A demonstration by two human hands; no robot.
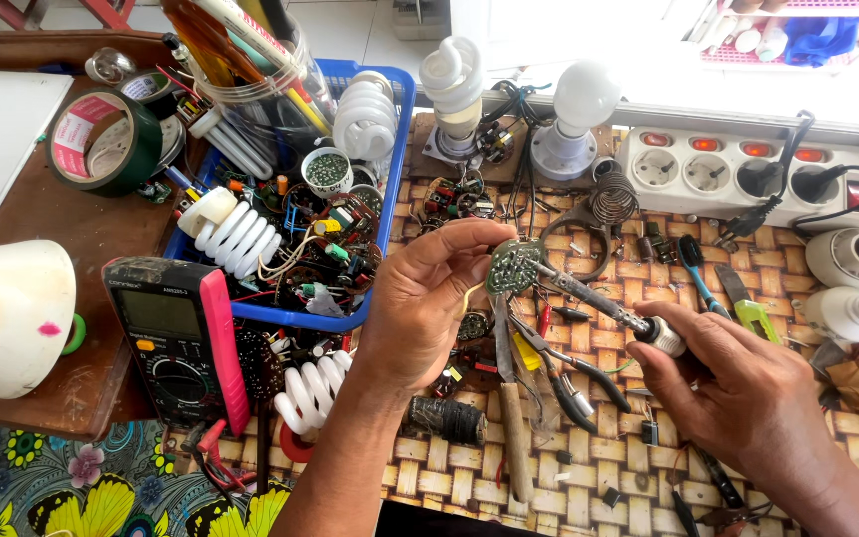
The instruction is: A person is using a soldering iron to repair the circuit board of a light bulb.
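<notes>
Over woven matting, round green circuit board [515,266] shows silvery solder dots.

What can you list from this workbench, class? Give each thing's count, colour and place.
LED board: one, silver-green, held at centre.
Soldering iron: one, metal with a white collar, tip on the board.
Basket: one, blue, upper middle, full of parts.
Spiral lamps: several, white, in and around the basket.
Multimeter: one, black and pink, left.
Tape: one roll, green, upper left.
Power strip: one, white, upper right.
Pliers: one, centre mat.
Left hand: holds the board.
Right hand: grips the iron.
</notes>
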